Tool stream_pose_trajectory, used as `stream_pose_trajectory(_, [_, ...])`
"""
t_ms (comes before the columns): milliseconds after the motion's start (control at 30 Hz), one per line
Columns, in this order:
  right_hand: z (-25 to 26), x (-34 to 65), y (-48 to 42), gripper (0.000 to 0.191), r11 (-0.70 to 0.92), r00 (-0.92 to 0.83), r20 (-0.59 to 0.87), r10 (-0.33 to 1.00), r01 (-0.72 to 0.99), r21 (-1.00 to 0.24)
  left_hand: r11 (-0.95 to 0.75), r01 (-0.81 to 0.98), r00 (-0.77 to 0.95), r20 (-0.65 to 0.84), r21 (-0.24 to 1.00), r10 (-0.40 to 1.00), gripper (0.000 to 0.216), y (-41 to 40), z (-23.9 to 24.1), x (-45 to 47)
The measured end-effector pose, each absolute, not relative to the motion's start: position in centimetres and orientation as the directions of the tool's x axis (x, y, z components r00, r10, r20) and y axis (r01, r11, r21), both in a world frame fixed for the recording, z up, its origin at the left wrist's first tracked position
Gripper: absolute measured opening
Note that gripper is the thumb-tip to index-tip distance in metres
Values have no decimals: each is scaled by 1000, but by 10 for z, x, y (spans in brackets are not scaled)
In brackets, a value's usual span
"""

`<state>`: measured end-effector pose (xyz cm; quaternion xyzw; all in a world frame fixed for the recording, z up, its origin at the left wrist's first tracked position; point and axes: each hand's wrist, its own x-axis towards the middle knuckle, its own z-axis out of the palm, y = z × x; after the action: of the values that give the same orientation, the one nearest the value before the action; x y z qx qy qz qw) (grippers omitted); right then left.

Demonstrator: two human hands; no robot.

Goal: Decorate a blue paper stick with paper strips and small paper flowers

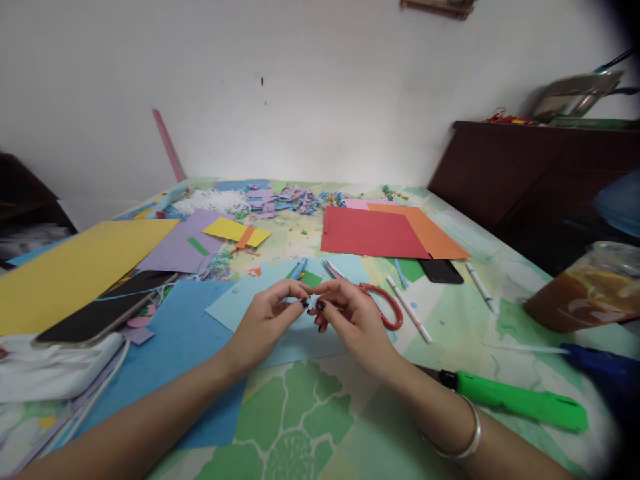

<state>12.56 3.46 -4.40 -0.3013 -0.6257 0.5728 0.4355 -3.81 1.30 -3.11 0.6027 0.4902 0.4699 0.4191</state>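
Note:
My left hand [267,320] and my right hand [355,320] meet fingertip to fingertip above a light-blue paper sheet [295,343]. Both are closed in a pinch on a small pale-blue paper strip [313,304], mostly hidden by the fingers. Just behind my right hand lie scissors with red handles [395,317], their blades resting on the light-blue sheet. A blue marker [299,269] lies beyond my left hand. Under my left forearm spreads a darker blue sheet [170,353].
Yellow [85,257], red [370,233] and orange [435,233] sheets lie farther out, with shredded paper [215,202] at the back. A phone [107,310] is at left. On the right are a green utility knife [520,400], pens and a drink cup [585,290].

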Motion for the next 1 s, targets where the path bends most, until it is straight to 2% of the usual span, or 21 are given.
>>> stream_pose_trajectory(233, [-42,126,35,15,147,-398,193,897,-143,-979,-189,223,27,188,956,982,10,14,-33,-40])
stream_pose_trajectory(367, [-35,129,38,11,148,-335,217,917,-217,-965,-181,350,35,181,919,983,12,17,-38,-41])
stream_pose_trajectory(500, [-28,133,40,13,123,-306,214,928,-290,-949,-274,601,198,192,751,961,13,20,-47,-41])
stream_pose_trajectory(600, [-27,134,39,16,92,-335,196,922,-301,-949,-367,688,285,232,626,930,15,19,-51,-40])
stream_pose_trajectory(667, [-29,134,39,17,81,-352,186,917,-292,-953,-379,689,268,269,618,925,17,18,-50,-40])
stream_pose_trajectory(833, [-33,131,36,15,75,-389,163,907,-232,-970,-422,567,160,409,707,899,22,10,-40,-39])
stream_pose_trajectory(1000, [-39,126,32,15,61,-454,137,880,-179,-982,-447,513,196,407,733,892,19,2,-38,-36])
